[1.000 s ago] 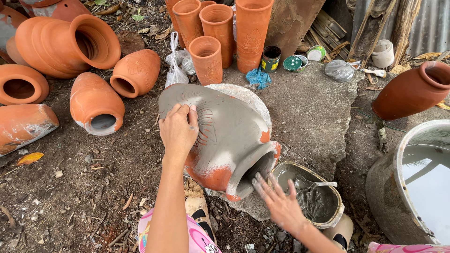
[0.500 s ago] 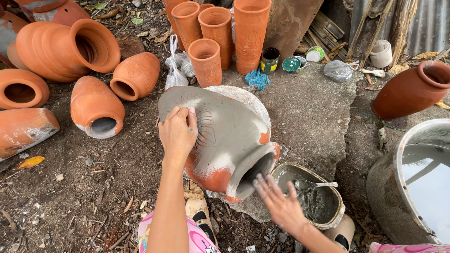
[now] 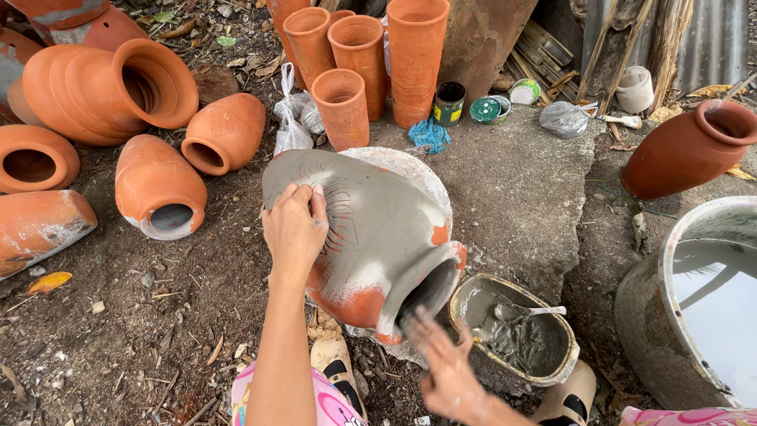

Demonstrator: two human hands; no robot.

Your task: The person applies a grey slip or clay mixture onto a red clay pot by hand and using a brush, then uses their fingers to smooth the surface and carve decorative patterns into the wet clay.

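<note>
The left hand (image 3: 296,227) lies flat on the upper side of the large clay jar (image 3: 367,237), fingers spread a little and pressing on the wet grey coat; it grasps nothing, it only steadies the jar. The right hand (image 3: 445,367) is open and blurred, just below the mouth of the jar and beside the bowl of grey slurry (image 3: 516,331), and it holds nothing either (its fingers look smeared with grey).

The jar lies on its side at the near left edge of the concrete slab (image 3: 520,181), mouth turned toward the person. To judge from the coat, most of the upper body and the neck are already grey. Orange patches remain on the underside near the shoulder, at the lip and in a small spot near the neck, so I think the coating is well advanced but not finished. A spoon (image 3: 528,312) rests in the bowl.

The left forearm comes straight up from the bottom of the view, the wrist bent over the jar. The right forearm enters from the lower right, palm turned down.

Around it, uncoated terracotta pots (image 3: 158,185) lie on the earth at the left, tall ones (image 3: 414,59) stand at the far edge of the slab, and a big basin of water (image 3: 702,308) is at the right.
</note>
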